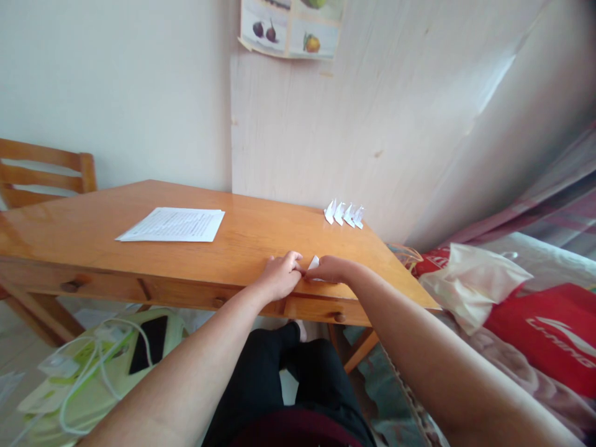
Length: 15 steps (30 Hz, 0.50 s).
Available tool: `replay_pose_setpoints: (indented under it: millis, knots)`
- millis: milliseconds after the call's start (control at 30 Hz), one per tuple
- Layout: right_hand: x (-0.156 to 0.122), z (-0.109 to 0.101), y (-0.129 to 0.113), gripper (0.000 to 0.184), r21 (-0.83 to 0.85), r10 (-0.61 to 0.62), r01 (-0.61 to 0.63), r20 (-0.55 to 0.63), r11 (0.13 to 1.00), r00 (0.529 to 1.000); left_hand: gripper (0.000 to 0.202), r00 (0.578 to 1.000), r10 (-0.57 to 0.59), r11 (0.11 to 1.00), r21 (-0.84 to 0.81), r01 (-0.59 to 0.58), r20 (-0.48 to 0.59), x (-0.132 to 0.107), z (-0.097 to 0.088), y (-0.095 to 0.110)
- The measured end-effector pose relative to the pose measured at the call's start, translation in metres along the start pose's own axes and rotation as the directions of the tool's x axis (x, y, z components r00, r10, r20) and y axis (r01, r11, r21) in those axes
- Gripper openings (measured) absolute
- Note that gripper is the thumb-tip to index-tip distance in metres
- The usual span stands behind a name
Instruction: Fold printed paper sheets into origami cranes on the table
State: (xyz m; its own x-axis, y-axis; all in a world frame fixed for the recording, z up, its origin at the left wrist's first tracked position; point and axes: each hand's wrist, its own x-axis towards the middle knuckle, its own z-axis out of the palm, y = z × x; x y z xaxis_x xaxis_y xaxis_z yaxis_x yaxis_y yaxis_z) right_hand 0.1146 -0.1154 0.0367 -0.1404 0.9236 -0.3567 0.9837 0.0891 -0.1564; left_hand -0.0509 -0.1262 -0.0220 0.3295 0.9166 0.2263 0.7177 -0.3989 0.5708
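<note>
My left hand (pixel 280 275) and my right hand (pixel 331 270) meet at the near edge of the wooden table (pixel 242 248). Both pinch a small white folded piece of paper (pixel 313 263) that pokes up between them. The fingers of each hand are pressed together on it. Farther back on the table, near the wall, stands a row of several small white folded paper pieces (pixel 344 213). A stack of printed white sheets (pixel 173 225) lies flat to the left.
A wooden chair (pixel 44 171) stands at the table's far left. A drawer with knobs (pixel 339 317) runs under the table front. A green bag with white cables (pixel 97 366) lies on the floor. Red cloth and a plastic bag (pixel 465 282) lie to the right.
</note>
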Motion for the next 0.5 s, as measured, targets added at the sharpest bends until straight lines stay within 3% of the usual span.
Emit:
replay_pose_setpoints:
  millis: [500]
  knots:
    - [0.006,-0.001,0.019,0.017,0.114,-0.123,0.112,0.089,0.987,0.988,0.039,0.999,-0.027,0.994,0.105,0.031,-0.032,0.01,0.009,0.009]
